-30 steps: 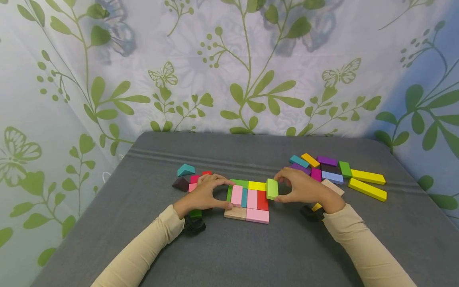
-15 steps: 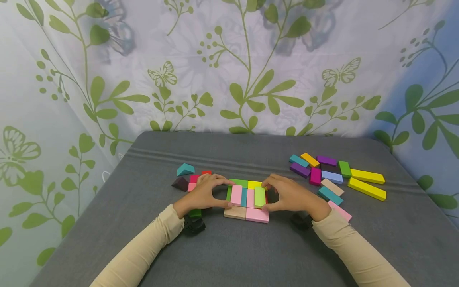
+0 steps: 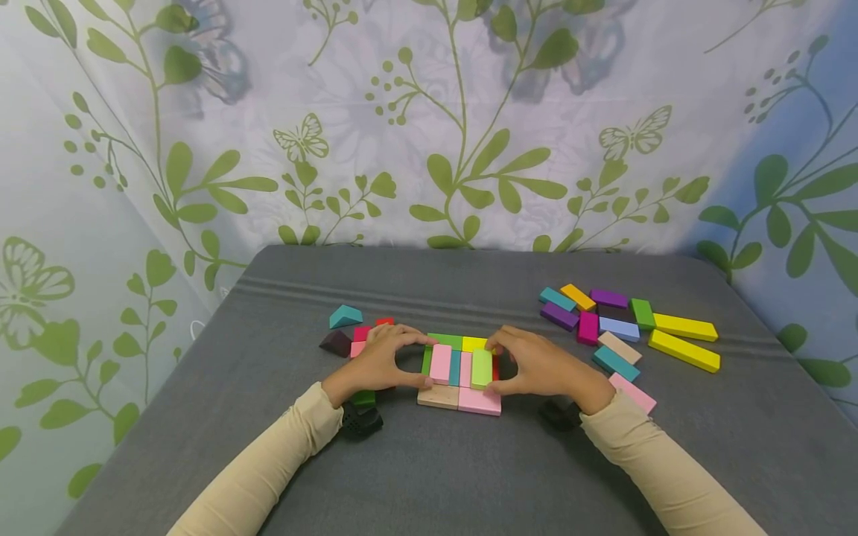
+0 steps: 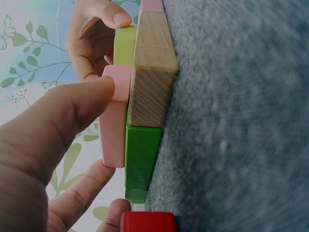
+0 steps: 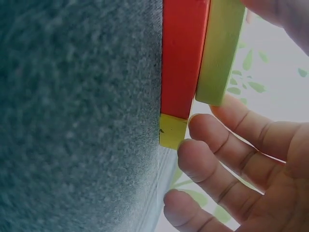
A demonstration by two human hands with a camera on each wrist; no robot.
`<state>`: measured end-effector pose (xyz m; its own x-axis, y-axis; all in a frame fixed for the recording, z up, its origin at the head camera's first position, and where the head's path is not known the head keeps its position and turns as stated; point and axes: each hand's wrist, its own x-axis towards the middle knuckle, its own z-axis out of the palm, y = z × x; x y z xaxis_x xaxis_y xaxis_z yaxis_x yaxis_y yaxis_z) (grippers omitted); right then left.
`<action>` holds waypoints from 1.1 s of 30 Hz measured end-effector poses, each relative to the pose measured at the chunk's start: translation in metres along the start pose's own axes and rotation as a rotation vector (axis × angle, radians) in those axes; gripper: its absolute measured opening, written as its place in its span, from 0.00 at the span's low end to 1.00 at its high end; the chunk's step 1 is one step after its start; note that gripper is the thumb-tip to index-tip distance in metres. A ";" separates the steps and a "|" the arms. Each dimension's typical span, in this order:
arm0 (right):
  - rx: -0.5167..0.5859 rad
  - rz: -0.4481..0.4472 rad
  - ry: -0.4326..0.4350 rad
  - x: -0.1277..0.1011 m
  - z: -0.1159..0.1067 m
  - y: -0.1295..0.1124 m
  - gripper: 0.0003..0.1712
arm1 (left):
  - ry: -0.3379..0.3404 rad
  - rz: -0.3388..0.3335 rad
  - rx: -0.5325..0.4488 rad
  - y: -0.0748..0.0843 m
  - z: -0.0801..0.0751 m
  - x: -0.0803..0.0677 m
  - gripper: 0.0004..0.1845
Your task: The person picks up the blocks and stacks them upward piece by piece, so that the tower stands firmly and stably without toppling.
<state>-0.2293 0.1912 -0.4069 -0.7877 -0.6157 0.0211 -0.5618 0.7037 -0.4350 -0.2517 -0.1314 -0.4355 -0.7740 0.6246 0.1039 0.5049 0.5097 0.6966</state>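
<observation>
A flat layer of coloured wooden blocks lies in the middle of the table, with a plain wood block (image 3: 439, 396) and a pink block (image 3: 479, 401) along its near side. On top of the layer, my left hand (image 3: 380, 361) pinches an upper pink block (image 4: 112, 135) by its two ends, thumb near and fingers far. To its right, my right hand (image 3: 544, 366) holds a lime green block (image 3: 481, 369) the same way. In the right wrist view the lime block (image 5: 219, 53) lies against a red block (image 5: 181, 63). Between the two upper blocks a teal strip (image 3: 455, 368) shows.
Several loose blocks lie at the right, among them long yellow blocks (image 3: 684, 351), a teal block (image 3: 615, 364) and a pink one (image 3: 632, 393). Left of the layer sit a teal triangular block (image 3: 345, 316), a dark one (image 3: 336, 343) and others partly behind the left hand.
My right hand has carried the lime green block leftward from the layer's right edge onto its top, then slightly farther left. The left hand stays on the upper pink block.
</observation>
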 end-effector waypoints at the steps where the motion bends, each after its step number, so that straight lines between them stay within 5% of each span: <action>1: 0.004 0.007 -0.005 0.000 0.000 0.000 0.39 | 0.000 -0.001 0.001 0.000 0.000 0.000 0.36; 6: 0.050 0.015 -0.006 -0.005 -0.010 0.007 0.41 | -0.007 -0.017 -0.001 0.000 0.001 0.000 0.36; 10: 0.074 -0.013 0.038 -0.016 -0.032 0.016 0.31 | -0.018 -0.036 -0.006 -0.001 0.002 0.000 0.36; 18: 0.102 0.022 0.242 -0.059 -0.093 0.045 0.15 | -0.010 -0.015 -0.005 -0.003 0.001 0.000 0.36; 25: 0.140 0.295 0.334 -0.115 -0.126 0.095 0.19 | -0.009 -0.032 -0.008 -0.001 0.001 0.000 0.37; 33: 0.216 0.576 0.413 -0.180 -0.121 0.153 0.27 | -0.011 -0.044 0.012 0.001 0.000 0.001 0.37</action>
<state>-0.2042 0.4521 -0.3680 -0.9976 0.0432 0.0541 -0.0020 0.7632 -0.6462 -0.2517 -0.1305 -0.4352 -0.7913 0.6080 0.0650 0.4750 0.5442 0.6915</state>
